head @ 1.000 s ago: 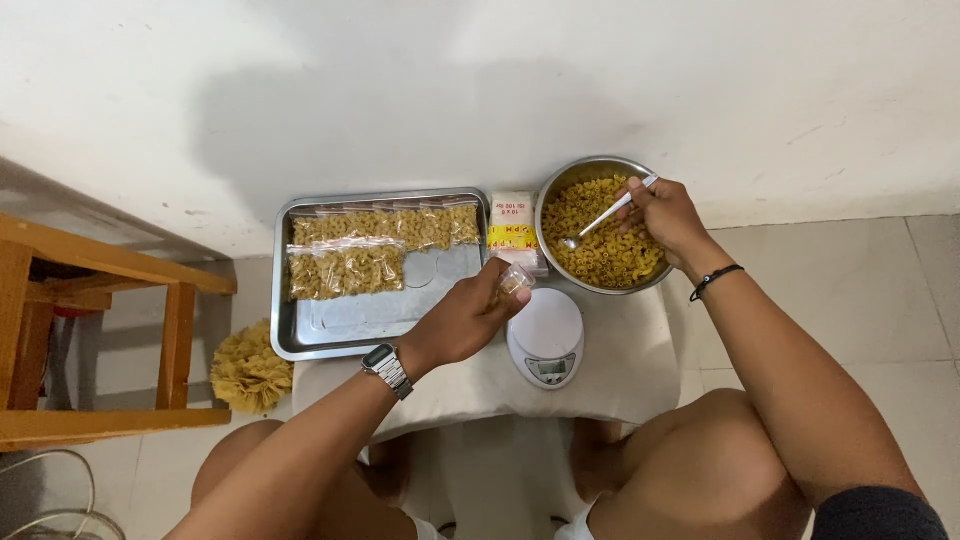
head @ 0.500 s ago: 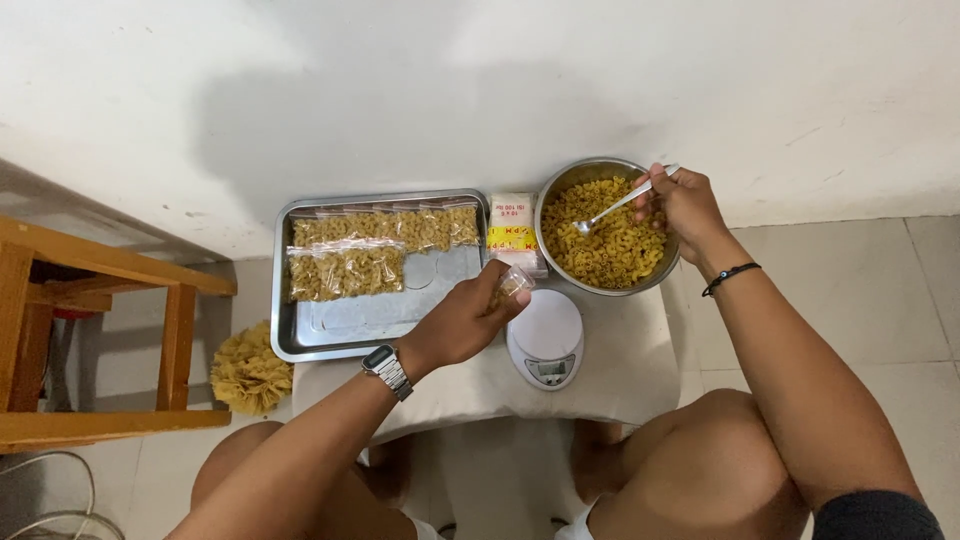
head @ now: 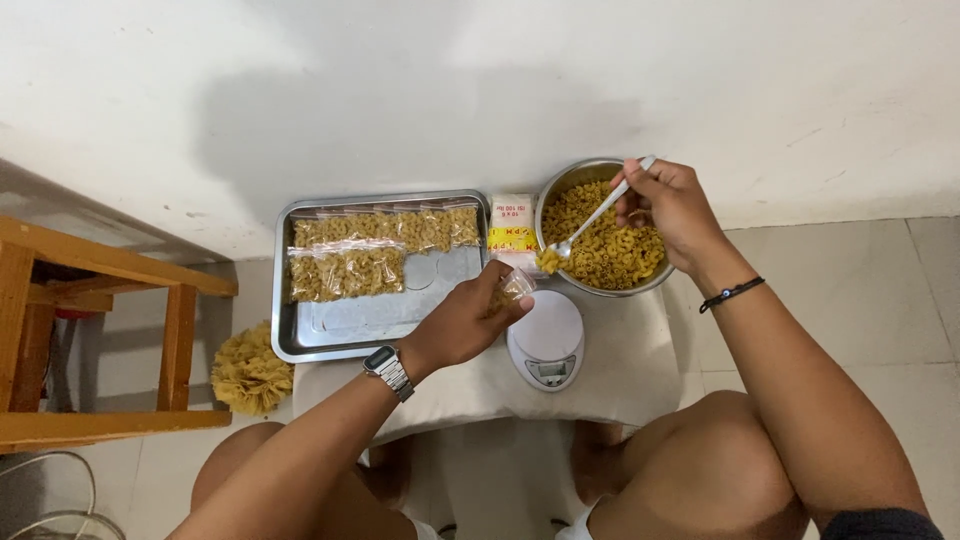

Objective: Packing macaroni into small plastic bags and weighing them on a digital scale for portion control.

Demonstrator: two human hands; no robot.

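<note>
My left hand (head: 462, 322) near body, fingers clenched round small clear bag (head: 514, 288), mouth tilted up beside white scale (head: 546, 338) on cloth-covered surface (head: 620, 375). Right hand (head: 668, 203) farther out, fingers pinching spoon (head: 590, 217); loaded bowl of spoon low over bag mouth. Steel bowl (head: 552, 190) of macaroni (head: 615, 252) just behind. Filled bags (head: 345, 272) flat in tray (head: 285, 335), leftward.

Your view is evenly and fairly brightly lit by soft, diffuse light, and your own head and shoulders cast a broad, blurry-edged grey shadow on the white wall (head: 420, 110). The steel tray (head: 350, 325) shows only a dull sheen, with no harsh glare. Focus holds across the frame, though lines bow slightly at the edges.
</note>
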